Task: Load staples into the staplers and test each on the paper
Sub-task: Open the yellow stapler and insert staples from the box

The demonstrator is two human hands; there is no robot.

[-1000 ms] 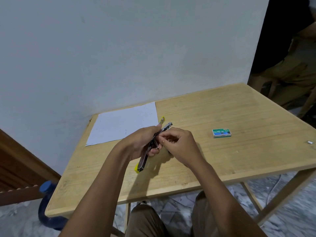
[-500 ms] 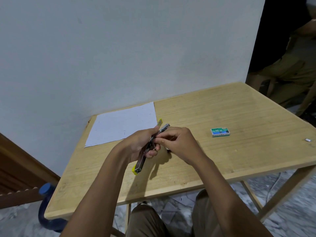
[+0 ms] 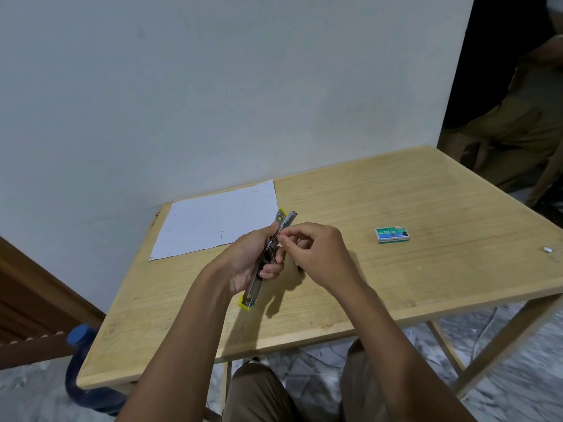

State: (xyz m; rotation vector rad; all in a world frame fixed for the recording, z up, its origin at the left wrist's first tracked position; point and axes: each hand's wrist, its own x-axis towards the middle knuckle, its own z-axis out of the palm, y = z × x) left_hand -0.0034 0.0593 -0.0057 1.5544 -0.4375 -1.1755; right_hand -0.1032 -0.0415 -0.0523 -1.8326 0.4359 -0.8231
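A yellow and metal stapler (image 3: 255, 287) is swung open and held above the table's middle. My left hand (image 3: 249, 263) grips it round its middle, with its metal magazine pointing away from me. My right hand (image 3: 316, 257) has curled fingers, and its thumb and forefinger pinch at the magazine; whatever they hold is too small to make out. A white sheet of paper (image 3: 213, 220) lies flat at the table's back left. A small green staple box (image 3: 392, 234) sits to the right of my hands.
The wooden table (image 3: 365, 287) stands against a white wall. A tiny white object (image 3: 547, 249) lies near its right edge. A blue bottle (image 3: 80, 336) stands on the floor at the left. A person (image 3: 518, 117) sits past the table's far right corner.
My right hand's pinching fingers have shifted a little along the open magazine. My left hand keeps the same grip on the stapler.
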